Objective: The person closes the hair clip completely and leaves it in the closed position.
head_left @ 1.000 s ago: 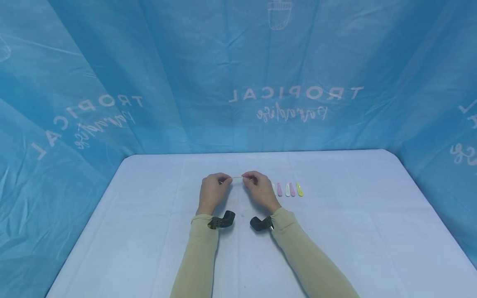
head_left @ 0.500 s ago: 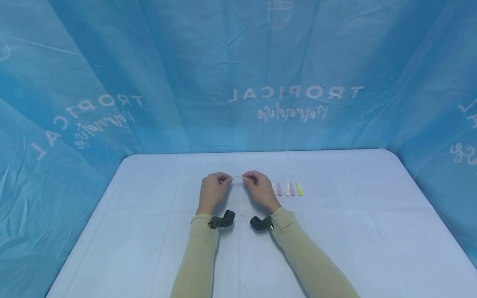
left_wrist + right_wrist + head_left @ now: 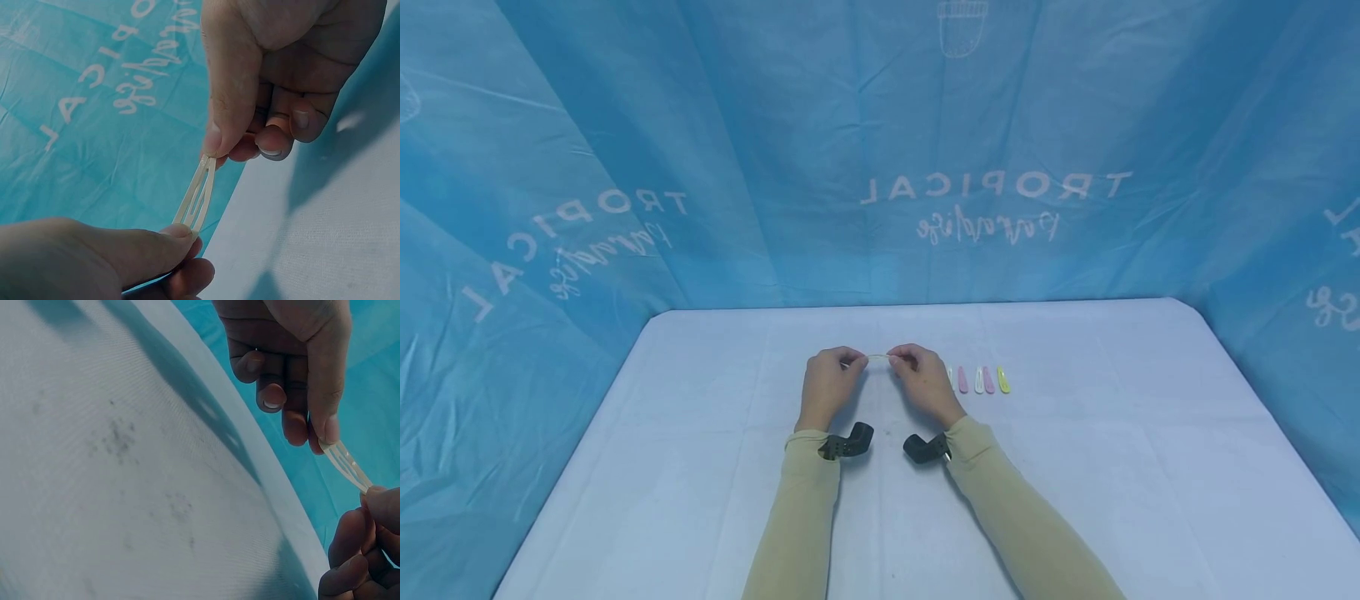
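A pale cream snap hair clip [image 3: 877, 357] spans the gap between the two hands, held above the white table. My left hand [image 3: 830, 385] pinches one end between thumb and forefinger, and my right hand [image 3: 922, 383] pinches the other end the same way. Close up in the left wrist view, the slotted hair clip [image 3: 196, 194] shows its narrow strips, which stand slightly apart. From the right wrist, the clip [image 3: 345, 465] looks a little bowed. Both its tips are covered by the fingertips.
Right of the right hand, several hair clips lie in a row: a white one partly hidden by the hand, a pink clip [image 3: 962, 381], a white clip [image 3: 979, 381], another pink clip [image 3: 988, 381] and a yellow clip [image 3: 1003, 380]. A blue curtain [image 3: 820, 150] surrounds the table [image 3: 662, 467].
Both hands stay in place on the hair clip. Its visible middle looks straighter one second ago and slightly arched upward since half a second ago.
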Available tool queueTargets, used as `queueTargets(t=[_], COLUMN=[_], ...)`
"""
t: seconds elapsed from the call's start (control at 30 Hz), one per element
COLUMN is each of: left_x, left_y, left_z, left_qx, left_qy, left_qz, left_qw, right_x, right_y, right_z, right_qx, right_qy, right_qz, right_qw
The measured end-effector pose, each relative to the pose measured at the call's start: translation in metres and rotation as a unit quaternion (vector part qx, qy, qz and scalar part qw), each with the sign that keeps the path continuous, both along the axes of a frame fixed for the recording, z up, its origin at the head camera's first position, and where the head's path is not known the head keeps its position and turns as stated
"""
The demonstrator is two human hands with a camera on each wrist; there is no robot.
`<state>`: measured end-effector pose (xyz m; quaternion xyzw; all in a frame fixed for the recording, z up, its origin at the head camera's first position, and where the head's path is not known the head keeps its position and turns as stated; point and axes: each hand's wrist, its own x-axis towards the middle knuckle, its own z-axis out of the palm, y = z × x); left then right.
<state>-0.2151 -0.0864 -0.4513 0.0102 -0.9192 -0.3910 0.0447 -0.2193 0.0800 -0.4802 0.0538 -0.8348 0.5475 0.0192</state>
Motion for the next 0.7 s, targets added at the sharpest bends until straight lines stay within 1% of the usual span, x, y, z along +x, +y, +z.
queueTargets(t=[0.2,0.33,0.53,0.7], left_x=[0.0009,0.001,0.0,-0.0009], left_y=[-0.0006,-0.0003,-0.0002,-0.0007], left_z=[0.0004,0.0009,0.0004,-0.0007], left_qx=[0.005,0.008,0.012,0.013], left_qy=[0.003,0.0,-0.003,0.001], left_qz=[-0.004,-0.008,-0.018,-0.027], left_qw=[1.0,0.9999,0.9998,0.9996], right_x=[-0.0014,-0.0012,-0.0011,-0.001], right_y=[0.0009,0.0014,0.0017,0.0021], right_z=[-0.0013,0.0007,0.0025,0.0018], right_qx=[0.003,0.004,0.005,0.008], right_qy=[-0.002,-0.003,-0.007,-0.013], right_qz=[0.0,-0.003,-0.007,-0.004], right_qw=[1.0,1.0,0.9999,0.9999])
